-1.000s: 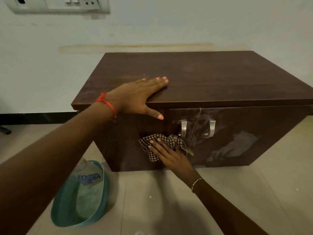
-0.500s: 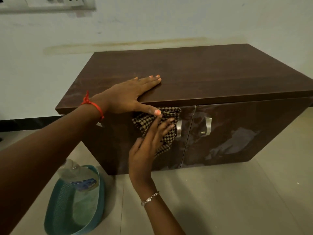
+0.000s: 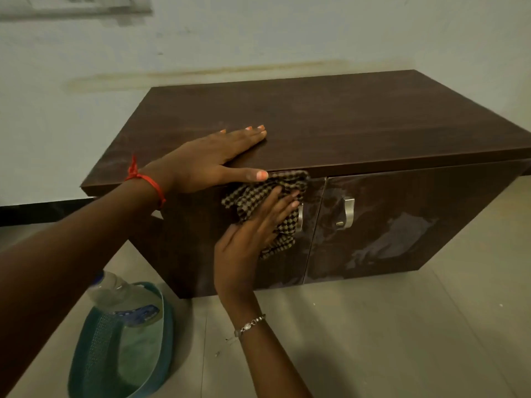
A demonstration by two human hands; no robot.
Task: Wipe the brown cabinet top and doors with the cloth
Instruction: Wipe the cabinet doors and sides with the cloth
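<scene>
A low brown cabinet [image 3: 344, 122] stands against the wall, with two glossy doors and metal handles [image 3: 346, 212]. My left hand [image 3: 212, 159] lies flat on the front left of the top, thumb hanging over the edge. My right hand [image 3: 255, 234] presses a brown-and-cream checked cloth [image 3: 258, 191] flat against the upper part of the left door [image 3: 195, 242], just under the top's edge. The cloth partly covers the left door's handle. The right door [image 3: 402, 225] shows shiny smears.
A teal plastic basket [image 3: 100, 349] sits on the tiled floor at the lower left, holding a clear bottle [image 3: 115, 291] with a blue label. A switch panel [image 3: 77, 5] is on the wall at the upper left. Tiled floor [image 3: 402, 326] spreads in front of the cabinet.
My right hand has slid the cloth up the left door from its lower middle to just under the top edge. My left hand has stayed on the top.
</scene>
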